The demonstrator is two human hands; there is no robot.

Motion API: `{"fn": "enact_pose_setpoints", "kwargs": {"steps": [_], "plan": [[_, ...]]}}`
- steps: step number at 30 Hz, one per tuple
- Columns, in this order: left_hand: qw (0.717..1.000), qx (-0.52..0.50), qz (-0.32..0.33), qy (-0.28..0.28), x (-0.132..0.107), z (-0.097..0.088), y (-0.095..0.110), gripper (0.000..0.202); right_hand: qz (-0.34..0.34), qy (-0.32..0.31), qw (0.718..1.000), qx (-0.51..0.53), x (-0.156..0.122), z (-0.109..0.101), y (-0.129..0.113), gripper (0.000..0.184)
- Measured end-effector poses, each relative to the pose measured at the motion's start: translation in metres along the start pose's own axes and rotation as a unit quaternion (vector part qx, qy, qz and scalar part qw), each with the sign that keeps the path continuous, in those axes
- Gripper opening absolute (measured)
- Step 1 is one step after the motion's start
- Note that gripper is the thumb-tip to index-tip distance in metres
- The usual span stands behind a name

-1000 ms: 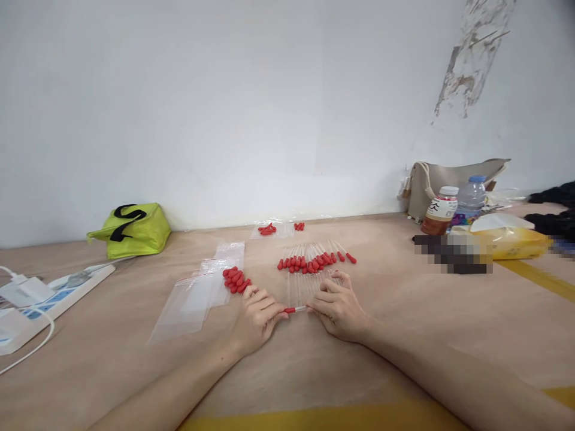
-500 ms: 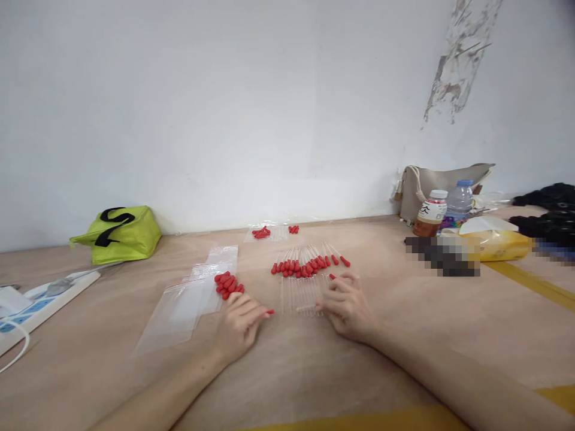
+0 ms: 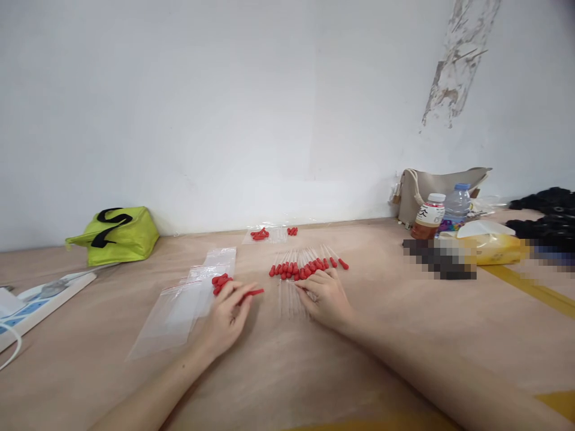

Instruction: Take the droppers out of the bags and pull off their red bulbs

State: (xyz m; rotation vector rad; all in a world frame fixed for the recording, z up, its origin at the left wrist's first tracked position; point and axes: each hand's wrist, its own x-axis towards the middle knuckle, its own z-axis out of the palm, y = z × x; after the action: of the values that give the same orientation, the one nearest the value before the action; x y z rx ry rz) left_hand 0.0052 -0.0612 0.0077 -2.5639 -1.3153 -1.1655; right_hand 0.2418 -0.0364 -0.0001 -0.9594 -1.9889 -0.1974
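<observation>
My left hand (image 3: 227, 314) rests on the wooden table (image 3: 287, 371) and pinches a red rubber bulb (image 3: 254, 292) between its fingertips, just right of a small pile of red bulbs (image 3: 219, 281). My right hand (image 3: 324, 294) lies with curled fingers on a row of clear glass tubes (image 3: 290, 299), touching one of them. Behind it a row of droppers with red bulbs (image 3: 308, 266) lies fanned out. Whether my right hand's fingers grip a tube is hard to tell.
Clear zip bags (image 3: 184, 302) lie left of my left hand. A bag with red bulbs (image 3: 265, 234) sits by the wall. A lime-green pouch (image 3: 114, 234) and a power strip (image 3: 40, 296) are at left. Two bottles (image 3: 429, 215), a beige bag (image 3: 442, 182) and a yellow pack (image 3: 494, 245) stand at right.
The red bulb came off the tube that both hands held. My left hand carried the bulb left toward the pile; my right hand moved back onto the row of tubes.
</observation>
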Motion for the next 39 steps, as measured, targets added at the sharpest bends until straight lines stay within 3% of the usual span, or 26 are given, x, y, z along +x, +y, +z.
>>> {"fn": "enact_pose_setpoints", "kwargs": {"steps": [6,12,16,21,31,39], "plan": [[0.969,0.006,-0.190,0.155,0.014,-0.033,-0.049,0.032,-0.058,-0.033,0.992,-0.111,0.016,0.035,-0.006,0.018],[0.919,-0.053,-0.324,0.216,0.010,-0.047,-0.094,0.040,-0.033,-0.105,0.989,-0.104,0.013,0.037,-0.014,0.022],[0.919,-0.053,-0.338,0.193,0.007,-0.042,-0.106,0.039,-0.014,-0.125,0.989,-0.082,0.010,0.035,-0.018,0.039],[0.930,-0.034,-0.333,0.152,0.012,-0.034,-0.116,0.042,-0.010,-0.123,0.989,-0.080,0.011,0.032,-0.022,0.047],[0.958,0.074,-0.278,-0.014,0.038,-0.034,-0.108,0.032,-0.057,-0.065,0.992,-0.089,-0.009,0.001,0.000,0.031],[0.941,0.134,-0.309,-0.027,0.042,-0.034,-0.107,0.037,-0.017,-0.010,0.995,-0.097,-0.018,-0.018,0.018,0.025]]}}
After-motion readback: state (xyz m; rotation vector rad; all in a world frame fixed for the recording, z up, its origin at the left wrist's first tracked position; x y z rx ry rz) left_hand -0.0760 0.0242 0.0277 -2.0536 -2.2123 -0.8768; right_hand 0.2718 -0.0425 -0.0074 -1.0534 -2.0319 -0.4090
